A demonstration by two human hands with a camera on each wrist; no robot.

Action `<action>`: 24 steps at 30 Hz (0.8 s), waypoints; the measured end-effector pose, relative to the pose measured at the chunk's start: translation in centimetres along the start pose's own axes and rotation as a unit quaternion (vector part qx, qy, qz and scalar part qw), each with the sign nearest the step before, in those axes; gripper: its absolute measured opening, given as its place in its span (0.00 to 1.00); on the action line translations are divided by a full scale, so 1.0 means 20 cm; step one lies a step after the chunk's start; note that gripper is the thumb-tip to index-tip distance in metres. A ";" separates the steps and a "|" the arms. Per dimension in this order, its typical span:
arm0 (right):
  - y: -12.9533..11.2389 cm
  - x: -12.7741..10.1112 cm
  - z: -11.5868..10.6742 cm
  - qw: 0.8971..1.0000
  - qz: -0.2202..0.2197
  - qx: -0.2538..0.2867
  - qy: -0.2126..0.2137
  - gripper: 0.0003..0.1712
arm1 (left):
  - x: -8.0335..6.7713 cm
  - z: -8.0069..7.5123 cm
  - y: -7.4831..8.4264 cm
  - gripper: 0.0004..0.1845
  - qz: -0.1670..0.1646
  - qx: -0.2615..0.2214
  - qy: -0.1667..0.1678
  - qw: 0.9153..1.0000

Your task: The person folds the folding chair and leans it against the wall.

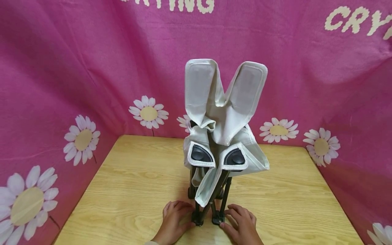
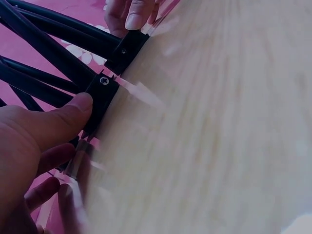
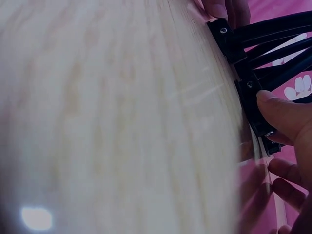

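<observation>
Head view shows a folded camping chair (image 1: 222, 136) standing upright near the front edge of a wooden table (image 1: 122, 190), its grey fabric bunched at the top and its black legs drawn close together. The left hand (image 1: 174, 217) rests at the left front foot (image 1: 197, 219) of the chair, with the fingers curled around it and the thumb pressed on the black plastic block (image 2: 102, 97). The right hand (image 1: 242, 223) grips the right front foot (image 1: 218, 218) in the same way, the thumb (image 3: 278, 109) lying on the block. Both feet touch the table. Behind it hangs a pink cloth (image 1: 61, 85) with white daisies.
</observation>
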State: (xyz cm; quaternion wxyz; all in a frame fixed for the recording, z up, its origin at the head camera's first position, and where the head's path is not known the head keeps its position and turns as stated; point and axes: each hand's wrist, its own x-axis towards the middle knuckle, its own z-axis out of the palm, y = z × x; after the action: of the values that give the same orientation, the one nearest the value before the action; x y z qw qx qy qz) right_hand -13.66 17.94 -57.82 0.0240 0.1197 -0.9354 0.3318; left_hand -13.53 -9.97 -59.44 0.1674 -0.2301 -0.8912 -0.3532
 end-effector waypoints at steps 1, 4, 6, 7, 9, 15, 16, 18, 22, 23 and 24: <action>0.00 0.00 0.00 1.000 0.000 -0.001 0.001 0.15 | 0.00 0.00 0.00 0.21 0.002 0.003 0.002 1.000; 0.00 0.00 0.00 1.000 0.002 -0.002 0.002 0.15 | 0.00 0.01 -0.02 0.22 0.003 0.006 0.004 1.000; 0.00 0.01 0.00 1.000 0.002 -0.003 0.001 0.15 | 0.01 0.01 -0.02 0.22 0.003 0.006 0.005 1.000; 0.00 0.01 0.00 1.000 0.003 -0.003 0.001 0.15 | 0.01 0.01 -0.02 0.22 0.002 0.005 0.004 1.000; 0.00 0.02 0.00 1.000 0.002 -0.003 0.003 0.15 | 0.01 0.01 -0.02 0.21 -0.005 0.001 0.000 1.000; 0.01 0.03 0.01 1.000 -0.014 -0.004 0.021 0.14 | 0.03 0.02 -0.02 0.21 -0.017 0.001 -0.003 1.000; 0.01 0.03 0.01 0.999 -0.020 -0.005 0.025 0.14 | 0.03 0.02 -0.02 0.21 -0.017 0.000 -0.002 1.000; 0.02 0.03 0.01 0.999 -0.032 -0.007 0.034 0.14 | 0.03 0.02 -0.02 0.21 -0.017 0.001 0.000 1.000; 0.02 0.03 0.01 0.998 -0.049 -0.012 0.047 0.14 | 0.04 0.02 -0.02 0.21 -0.016 -0.004 0.001 1.000; 0.02 0.03 0.01 0.997 -0.051 -0.012 0.049 0.14 | 0.04 0.02 -0.02 0.21 -0.016 -0.003 0.001 1.000; 0.03 0.03 0.01 0.997 -0.053 -0.011 0.050 0.14 | 0.04 0.02 -0.02 0.21 -0.016 -0.003 0.000 1.000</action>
State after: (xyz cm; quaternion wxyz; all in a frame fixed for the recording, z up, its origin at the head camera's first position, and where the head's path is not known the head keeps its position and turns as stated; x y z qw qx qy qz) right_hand -14.45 18.01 -58.28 0.0894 0.1518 -0.9292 0.3249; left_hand -14.36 -9.64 -59.58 0.1614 -0.2165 -0.8935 -0.3589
